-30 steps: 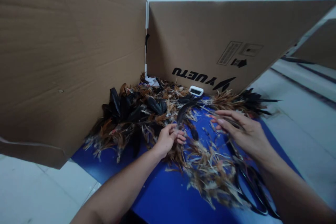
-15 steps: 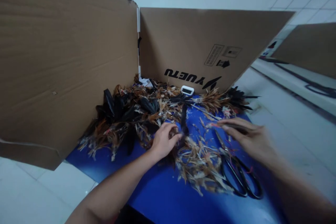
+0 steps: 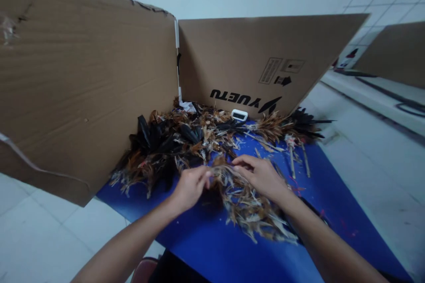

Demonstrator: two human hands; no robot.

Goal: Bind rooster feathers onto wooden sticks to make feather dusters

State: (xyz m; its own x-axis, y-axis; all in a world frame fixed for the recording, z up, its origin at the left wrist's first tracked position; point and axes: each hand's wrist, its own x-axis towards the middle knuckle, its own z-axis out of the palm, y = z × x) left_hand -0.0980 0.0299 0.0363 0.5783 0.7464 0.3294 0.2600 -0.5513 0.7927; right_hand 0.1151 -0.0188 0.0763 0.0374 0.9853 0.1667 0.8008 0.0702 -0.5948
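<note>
A loose pile of brown and cream feathers [image 3: 252, 212] lies on the blue tabletop in front of me. My left hand [image 3: 192, 186] is at the pile's upper left edge, thumb and fingers pinched on feathers. From the right, my right hand [image 3: 264, 179] reaches over the pile, its thumb and fingertips closed on feathers close to the left hand. Beneath my right forearm lie scissors [image 3: 314, 208], mostly hidden, with part of their black handles showing. Two thin sticks [image 3: 292, 163] lie beyond the right hand, pink and white material around the top of one.
A larger heap of black and brown feathers [image 3: 166, 146] spreads along the cardboard panel [image 3: 99, 75] on the left. A small white digital display [image 3: 239, 115] stands before the back cardboard panel [image 3: 232, 57]. A feather bundle [image 3: 285, 126] lies at the back right.
My right hand has moved left from beside the scissors to the feather pile and let go of a thin stick. My left hand has shifted slightly left and nearer me.
</note>
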